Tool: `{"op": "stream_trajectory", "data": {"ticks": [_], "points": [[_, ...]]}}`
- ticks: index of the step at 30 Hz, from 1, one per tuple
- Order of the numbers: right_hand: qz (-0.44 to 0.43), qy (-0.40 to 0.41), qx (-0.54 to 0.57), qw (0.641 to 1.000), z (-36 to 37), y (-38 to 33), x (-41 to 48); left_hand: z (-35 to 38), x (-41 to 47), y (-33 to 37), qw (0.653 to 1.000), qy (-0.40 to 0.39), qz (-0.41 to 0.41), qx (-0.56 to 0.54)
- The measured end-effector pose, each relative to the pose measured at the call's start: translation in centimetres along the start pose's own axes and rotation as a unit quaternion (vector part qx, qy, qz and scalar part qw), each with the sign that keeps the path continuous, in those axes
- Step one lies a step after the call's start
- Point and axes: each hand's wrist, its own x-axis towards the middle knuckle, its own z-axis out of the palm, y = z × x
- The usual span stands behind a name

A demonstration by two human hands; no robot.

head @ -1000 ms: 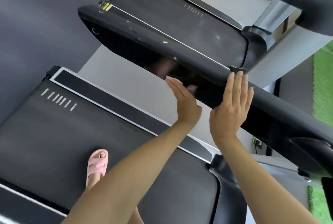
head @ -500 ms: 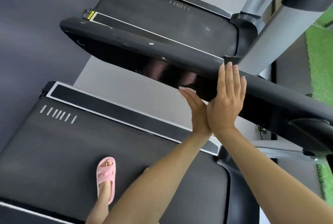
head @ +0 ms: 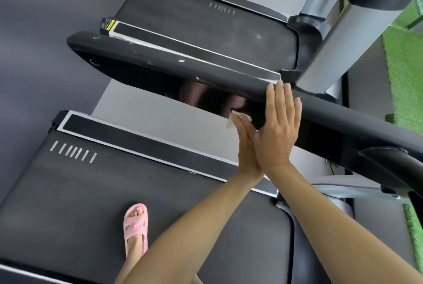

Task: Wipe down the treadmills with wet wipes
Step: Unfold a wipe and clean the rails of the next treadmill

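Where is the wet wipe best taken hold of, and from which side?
Probably by the white flap of the wet wipe that sticks out past the fingertips of the left hand. The rest is pinned flat under that hand against the glossy console panel, so pinch the flap from the open left side; the right hand blocks the other.

No legible text; yellow-black sticker (head: 109, 25) on far treadmill (head: 206, 29) rear corner too small to read.

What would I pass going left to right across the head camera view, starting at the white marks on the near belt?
white belt marks → pink sandal → left hand → right hand → green turf
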Motion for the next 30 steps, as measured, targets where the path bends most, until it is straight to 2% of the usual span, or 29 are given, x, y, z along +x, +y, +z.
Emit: {"op": "stream_trajectory", "data": {"ticks": [2, 4, 5, 6, 8, 10, 12, 14, 17, 19, 22, 26, 30], "points": [[-0.004, 0.014, 0.003, 1.0, 0.1, 0.1, 0.0, -1.2, 0.9, -0.3, 0.995, 0.008, -0.023, -0.095], [0.003, 0.02, 0.011, 1.0, 0.0, 0.0, 0.0, -2.7, 0.9, -0.7, 0.975, 0.087, -0.027, -0.2], [0.007, 0.022, 0.013, 1.0, 0.0, -0.1, 0.0, -3.2, 0.4, -1.3, 0.947, 0.161, -0.059, -0.27], [0.011, 0.02, 0.011, 1.0, 0.0, -0.2, -0.1, -4.3, 0.2, -1.8, 0.921, 0.177, -0.1, -0.331], [0.024, 0.004, 0.005, 1.0, 0.0, -0.2, -0.2, -5.5, 0.6, -3.4, 0.9, 0.162, -0.109, -0.389], [0.035, -0.029, 0.009, 0.999, -0.4, -0.3, -0.2, -6.4, 0.8, -4.3, 0.899, 0.143, -0.102, -0.4], [0.037, -0.058, 0.009, 0.998, -0.7, -0.4, -0.2, -7.3, 1.7, -5.4, 0.875, 0.161, -0.119, -0.441], [0.044, -0.079, 0.011, 0.996, -1.0, -0.6, 0.0, -8.6, 3.0, -7.2, 0.832, 0.165, -0.171, -0.501], [0.075, -0.092, 0.03, 0.992, -1.4, -1.3, 0.4, -10.8, 5.3, -10.8, 0.733, 0.147, -0.283, -0.601], [0.072, -0.101, 0.052, 0.991, -1.7, -2.4, 0.6, -11.4, 6.3, -13.4, 0.709, 0.149, -0.31, -0.616], [0.02, -0.13, 0.092, 0.987, -1.9, -5.3, 1.7, -11.2, 6.8, -17.5, 0.694, 0.163, -0.29, -0.638], [-0.049, -0.181, 0.134, 0.973, -1.5, -10.4, 4.1, -12.1, 7.2, -22.0, 0.692, 0.178, -0.283, -0.639], [-0.083, -0.214, 0.141, 0.963, -0.7, -14.8, 5.8, -14.1, 8.5, -25.8, 0.641, 0.182, -0.351, -0.658]]}}
